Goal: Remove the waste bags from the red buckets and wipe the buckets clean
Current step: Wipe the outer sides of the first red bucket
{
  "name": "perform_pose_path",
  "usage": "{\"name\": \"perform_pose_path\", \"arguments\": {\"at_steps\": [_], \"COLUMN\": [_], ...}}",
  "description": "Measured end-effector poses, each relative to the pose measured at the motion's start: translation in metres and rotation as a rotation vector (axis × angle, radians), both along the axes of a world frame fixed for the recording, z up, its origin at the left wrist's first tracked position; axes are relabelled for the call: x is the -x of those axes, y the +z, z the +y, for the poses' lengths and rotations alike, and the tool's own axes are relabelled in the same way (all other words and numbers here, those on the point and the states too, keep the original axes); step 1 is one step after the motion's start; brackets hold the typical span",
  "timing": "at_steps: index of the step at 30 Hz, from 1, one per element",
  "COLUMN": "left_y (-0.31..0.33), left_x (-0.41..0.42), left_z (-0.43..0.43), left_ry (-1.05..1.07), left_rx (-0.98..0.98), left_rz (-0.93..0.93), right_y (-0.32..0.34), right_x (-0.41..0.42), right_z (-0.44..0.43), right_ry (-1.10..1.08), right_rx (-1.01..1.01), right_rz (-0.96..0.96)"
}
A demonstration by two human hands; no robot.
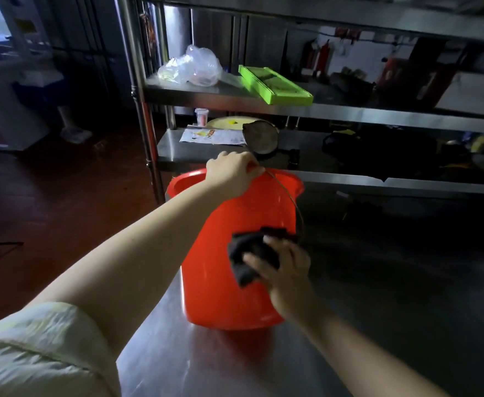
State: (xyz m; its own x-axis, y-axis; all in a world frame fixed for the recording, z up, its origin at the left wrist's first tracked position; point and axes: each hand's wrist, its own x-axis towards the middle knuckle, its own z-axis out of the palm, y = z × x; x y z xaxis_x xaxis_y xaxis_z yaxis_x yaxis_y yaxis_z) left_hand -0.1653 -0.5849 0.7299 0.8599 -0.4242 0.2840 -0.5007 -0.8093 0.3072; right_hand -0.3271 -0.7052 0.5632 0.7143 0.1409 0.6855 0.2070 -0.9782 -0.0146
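A smooth, glossy red plastic bucket (229, 253), round and narrower at its base, stands on the shiny steel table (378, 325), just in front of a metal shelf rack (292, 107). The left hand (230, 174) is closed around the far rim where the thin wire handle (288, 196) meets it. The right hand (282, 270) presses a soft, crumpled dark cloth (249, 253) against the bucket's near right wall, fingers bent over the cloth.

We're in a dim commercial kitchen: a stainless steel surface (407, 310) up front, tiered steel shelving (349, 111) behind it carrying a green tray (275, 85), a crumpled plastic bag (192, 67) and a round pan (261, 137).
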Motion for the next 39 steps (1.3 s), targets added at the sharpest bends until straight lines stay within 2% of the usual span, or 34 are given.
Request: {"name": "perform_pose_path", "arguments": {"at_steps": [3,6,10,13,15,18,21,24,28,30,32,35,39], "left_y": [-0.004,0.0,0.006,-0.001,-0.004,-0.003,-0.01,-0.011,-0.007,-0.007,-0.01,-0.014,-0.02], "left_x": [-0.005,-0.012,-0.014,-0.009,-0.006,-0.006,-0.007,-0.002,-0.003,-0.003,-0.004,0.001,0.005], "left_z": [0.005,0.016,0.019,0.017,0.013,0.006,0.003,-0.005,-0.01,-0.009,-0.009,-0.01,-0.009], "left_ry": [-0.109,-0.166,-0.219,-0.283,-0.306,-0.333,-0.277,-0.138,-0.045,-0.057,-0.099,-0.177,-0.297], "left_rx": [0.057,0.108,0.071,0.048,-0.025,-0.01,0.07,0.211,0.307,0.361,0.509,0.643,0.622], "left_rz": [0.022,0.067,0.048,0.034,-0.018,-0.07,-0.154,-0.134,-0.046,-0.023,0.005,0.034,-0.101], "right_y": [0.048,0.046,-0.018,-0.059,-0.063,-0.034,0.012,0.026,-0.027,-0.066,-0.091,-0.072,0.028], "right_x": [-0.041,-0.044,-0.001,0.041,0.051,0.027,-0.008,-0.02,0.008,0.04,0.066,0.055,-0.011], "right_z": [0.003,0.016,0.041,0.045,0.042,0.033,0.029,0.036,0.048,0.05,0.048,0.04,0.009], "right_ry": [-0.191,-0.275,-0.209,-0.098,-0.084,-0.158,-0.267,-0.313,-0.277,-0.178,-0.126,-0.172,-0.353], "right_rx": [-0.132,-0.086,0.021,0.118,0.12,0.063,-0.102,-0.16,-0.083,0.009,0.063,-0.066,-0.377], "right_rz": [0.025,-0.013,-0.135,-0.091,-0.058,-0.078,-0.052,-0.011,-0.116,-0.094,-0.059,-0.066,-0.088]}}
